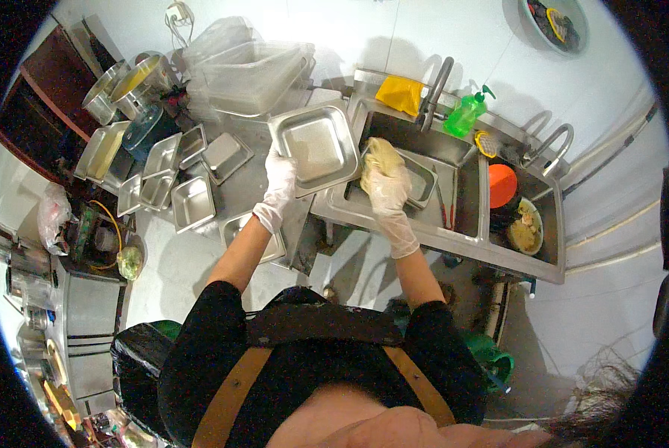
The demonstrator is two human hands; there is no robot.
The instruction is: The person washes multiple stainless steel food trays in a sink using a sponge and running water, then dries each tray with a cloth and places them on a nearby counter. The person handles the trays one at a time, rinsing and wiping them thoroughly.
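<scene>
My left hand [279, 176], in a thin white glove, grips the near left edge of a square stainless steel pan [316, 143]. The pan is tilted, its hollow side facing me, between the metal worktop and the sink. My right hand [389, 187], gloved the same way, holds a crumpled yellowish cloth [383, 157] over the left sink basin [469, 196]. Beneath and beside that hand another steel pan [421, 182] lies in the basin, partly hidden by the hand and cloth. A thin tool with red handles [444, 207] lies to its right.
Several steel pans [193, 203] stand on the worktop [244, 187] at left, before stacked clear plastic tubs [250, 78]. Behind the basin are a faucet [438, 92], a yellow cloth [400, 95] and a green pump bottle [464, 115]. The right basin holds an orange-red round object [502, 185] and a bowl [525, 227].
</scene>
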